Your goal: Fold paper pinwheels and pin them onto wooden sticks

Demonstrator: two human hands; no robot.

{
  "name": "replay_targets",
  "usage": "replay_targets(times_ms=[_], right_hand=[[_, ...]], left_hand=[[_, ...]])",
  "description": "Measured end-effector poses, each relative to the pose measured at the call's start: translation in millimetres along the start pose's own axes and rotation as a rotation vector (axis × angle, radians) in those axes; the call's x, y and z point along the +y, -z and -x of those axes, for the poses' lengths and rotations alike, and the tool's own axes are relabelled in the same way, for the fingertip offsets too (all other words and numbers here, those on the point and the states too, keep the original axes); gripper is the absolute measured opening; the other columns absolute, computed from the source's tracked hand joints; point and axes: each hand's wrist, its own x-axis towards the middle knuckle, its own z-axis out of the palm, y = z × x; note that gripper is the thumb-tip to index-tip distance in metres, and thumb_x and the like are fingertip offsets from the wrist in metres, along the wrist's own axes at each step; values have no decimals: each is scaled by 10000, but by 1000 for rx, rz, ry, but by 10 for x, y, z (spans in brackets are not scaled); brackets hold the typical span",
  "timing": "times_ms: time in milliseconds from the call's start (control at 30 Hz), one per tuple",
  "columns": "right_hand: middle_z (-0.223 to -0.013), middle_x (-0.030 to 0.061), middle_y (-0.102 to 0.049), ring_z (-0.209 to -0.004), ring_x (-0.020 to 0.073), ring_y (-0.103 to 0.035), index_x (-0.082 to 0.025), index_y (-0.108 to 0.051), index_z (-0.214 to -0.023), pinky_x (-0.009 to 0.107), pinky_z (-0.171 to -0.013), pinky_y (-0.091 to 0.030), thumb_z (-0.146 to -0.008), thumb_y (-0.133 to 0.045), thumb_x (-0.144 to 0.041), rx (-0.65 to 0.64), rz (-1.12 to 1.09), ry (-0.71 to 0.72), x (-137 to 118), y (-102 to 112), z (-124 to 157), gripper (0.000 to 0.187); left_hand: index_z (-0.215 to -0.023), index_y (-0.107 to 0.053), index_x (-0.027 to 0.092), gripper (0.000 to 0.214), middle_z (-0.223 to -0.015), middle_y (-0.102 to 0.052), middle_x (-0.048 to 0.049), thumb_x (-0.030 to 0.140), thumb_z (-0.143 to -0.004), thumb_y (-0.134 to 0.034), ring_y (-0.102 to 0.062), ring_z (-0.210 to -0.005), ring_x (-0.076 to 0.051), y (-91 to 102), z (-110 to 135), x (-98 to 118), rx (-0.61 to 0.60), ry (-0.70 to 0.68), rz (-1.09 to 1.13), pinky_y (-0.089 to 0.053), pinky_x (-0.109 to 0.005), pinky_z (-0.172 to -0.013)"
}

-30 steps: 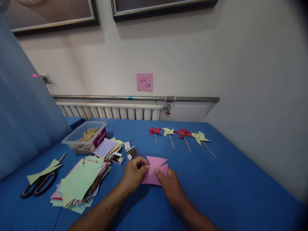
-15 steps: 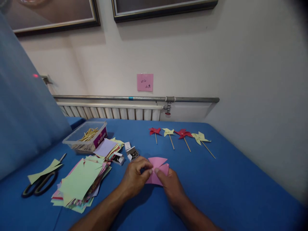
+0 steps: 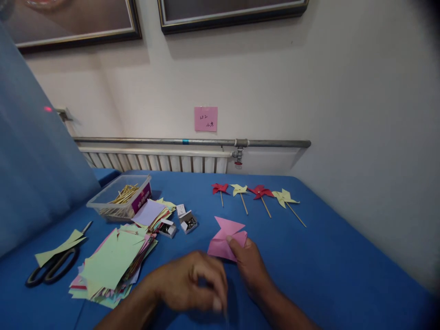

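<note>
Your right hand (image 3: 252, 266) pinches the pink, slit paper piece (image 3: 222, 247) between thumb and fingers, above the blue-covered table (image 3: 295, 279). Your left hand (image 3: 192, 282) hangs apart from it, nearer you, loosely curled and blurred; I can't tell whether its fingertips hold anything. If your right thumb eases, a folded flap could spring loose; too hard a pull might tear the slits. A leftward sweep of your left forearm could scatter the pile of multicoloured paper sheets (image 3: 112, 259).

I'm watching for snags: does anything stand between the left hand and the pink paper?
Nothing visible stands between the left hand and the pink paper. The right hand holds the paper at its right side, thumb on top.
</note>
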Motion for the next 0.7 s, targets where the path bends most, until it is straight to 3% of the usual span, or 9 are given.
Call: replay_targets(times_ms=[33,67,133,200,300,333,400,533,700], right_hand=[[-771,64,-762,-736,260,-684,-172,-759,-898,335,-673,-553,-791,-694,-720,0,-2,-4,8,3,-4,562],[-761,62,-758,-731,258,-680,-169,-759,-896,335,-670,-552,-788,-695,-726,-2,-6,-8,14,2,-4,571],[-753,60,-754,-728,256,-675,-165,-760,-902,337,-671,-553,-785,-698,-731,-15,-18,-11,19,-8,2,581],[-759,63,-757,-728,256,-675,-166,-762,-902,339,-669,-555,-787,-701,-730,-32,-23,-8,15,-22,12,579],[-777,74,-767,-728,263,-683,-171,-763,-895,345,-662,-556,-797,-696,-733,-63,-15,-2,3,-40,27,574],[-783,77,-770,-729,266,-687,-174,-763,-893,347,-665,-558,-797,-696,-734,-71,-12,-1,1,-45,30,573],[-783,79,-771,-728,270,-690,-182,-760,-884,350,-669,-558,-794,-695,-741,-77,0,2,3,-53,34,570],[-755,73,-761,-686,257,-674,-183,-752,-877,337,-634,-542,-791,-682,-758,-63,12,5,8,-61,24,586],[-742,53,-746,-693,240,-657,-165,-751,-899,326,-645,-533,-784,-704,-730,-25,-4,4,-10,-33,25,578]], left_hand=[[-767,-773,217,248,-812,-740,-80,375,-921,-659,-663,-765,-212,-19,27,24,-204,12,43,-529,-321,-753],[-739,-759,217,288,-772,-726,-74,400,-928,-641,-638,-708,-201,-34,46,31,-309,27,60,-511,-311,-697],[-728,-740,213,293,-728,-697,-54,418,-918,-651,-593,-654,-178,-38,63,11,-295,102,50,-467,-290,-635],[-721,-713,203,265,-681,-652,-23,422,-871,-707,-536,-618,-152,8,48,-33,-16,191,33,-410,-263,-590],[-658,-608,197,333,-612,-547,23,453,-847,-706,-453,-598,-123,129,-18,-110,640,198,-50,-343,-234,-575],[-643,-574,198,363,-597,-519,32,473,-845,-698,-435,-592,-118,166,-43,-135,777,189,-68,-332,-230,-574],[-636,-541,201,411,-563,-490,43,531,-826,-699,-403,-554,-108,212,-78,-171,825,204,-18,-312,-228,-552],[-694,-593,196,469,-569,-564,20,635,-767,-742,-457,-513,-108,168,-46,-116,503,252,257,-348,-235,-536],[-680,-654,214,465,-611,-600,5,656,-776,-762,-498,-529,-131,-113,36,-47,-244,302,282,-400,-267,-538]])
